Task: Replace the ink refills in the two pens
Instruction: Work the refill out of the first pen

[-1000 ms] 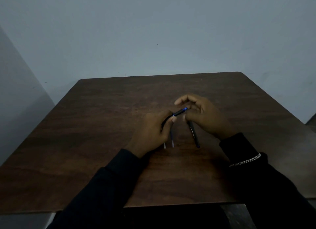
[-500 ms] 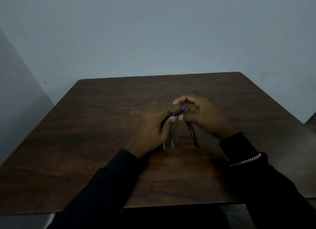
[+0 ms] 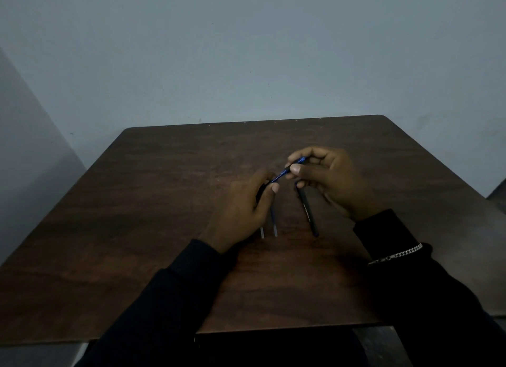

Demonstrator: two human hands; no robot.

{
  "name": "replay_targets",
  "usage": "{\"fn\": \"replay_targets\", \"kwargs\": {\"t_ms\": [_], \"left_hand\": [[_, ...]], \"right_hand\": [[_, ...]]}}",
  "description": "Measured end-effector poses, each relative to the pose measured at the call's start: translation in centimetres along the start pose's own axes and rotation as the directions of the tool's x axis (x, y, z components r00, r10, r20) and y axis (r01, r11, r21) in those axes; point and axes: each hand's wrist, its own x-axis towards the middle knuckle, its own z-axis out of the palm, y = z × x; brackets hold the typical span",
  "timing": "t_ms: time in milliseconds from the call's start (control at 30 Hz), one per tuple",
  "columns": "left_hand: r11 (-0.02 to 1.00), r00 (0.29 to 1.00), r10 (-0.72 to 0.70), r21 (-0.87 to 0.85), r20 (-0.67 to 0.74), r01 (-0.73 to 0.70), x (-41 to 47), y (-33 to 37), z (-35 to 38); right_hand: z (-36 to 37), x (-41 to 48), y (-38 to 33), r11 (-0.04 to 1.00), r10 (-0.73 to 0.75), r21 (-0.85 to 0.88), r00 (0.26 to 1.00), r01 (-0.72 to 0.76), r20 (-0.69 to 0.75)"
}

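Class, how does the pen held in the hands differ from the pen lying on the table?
The held pen is raised above the table, pinched between left hand and right hand; the lying pen rests flat on it. The held pen shows blue and slants up rightward; the lying pen looks mostly black. Both are slim.

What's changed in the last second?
The right hand, pinching the blue pen's far end, rose slightly and moved away from the left hand, so more of the pen shows between them. No new grip or release. The left hand keeps the near end; the black pen and two refills lie unmoved on the table.
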Motion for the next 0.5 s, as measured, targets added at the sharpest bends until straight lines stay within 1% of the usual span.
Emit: {"fn": "replay_targets", "kwargs": {"t_ms": [100, 200, 300, 433, 500], "left_hand": [[0.999, 1.0, -0.016, -0.041, -0.017, 0.015, 0.0, 0.0, 0.1], [0.999, 0.999, -0.019, -0.047, -0.032, 0.018, 0.1, -0.1, 0.1], [0.999, 0.999, -0.02, -0.039, -0.046, 0.018, 0.0, -0.2, 0.2], [0.999, 0.996, -0.034, -0.044, -0.079, 0.031, 0.0, -0.4, 0.1], [0.999, 0.995, -0.032, -0.04, -0.092, 0.028, 0.0, -0.4, 0.1]], "right_hand": [[0.1, -0.1, -0.1, 0.998, 0.019, 0.061, 1.0, -0.019, 0.011], [0.4, -0.1, 0.0, 0.998, 0.032, 0.044, 0.999, -0.032, 0.006], [0.4, -0.1, -0.1, 0.998, 0.031, 0.061, 0.999, -0.029, -0.036], [-0.6, 0.1, -0.7, 0.967, 0.072, 0.253, 0.992, -0.044, -0.103], [-1.4, 0.2, -0.8, 0.962, 0.064, 0.273, 0.989, -0.025, -0.136]]}}
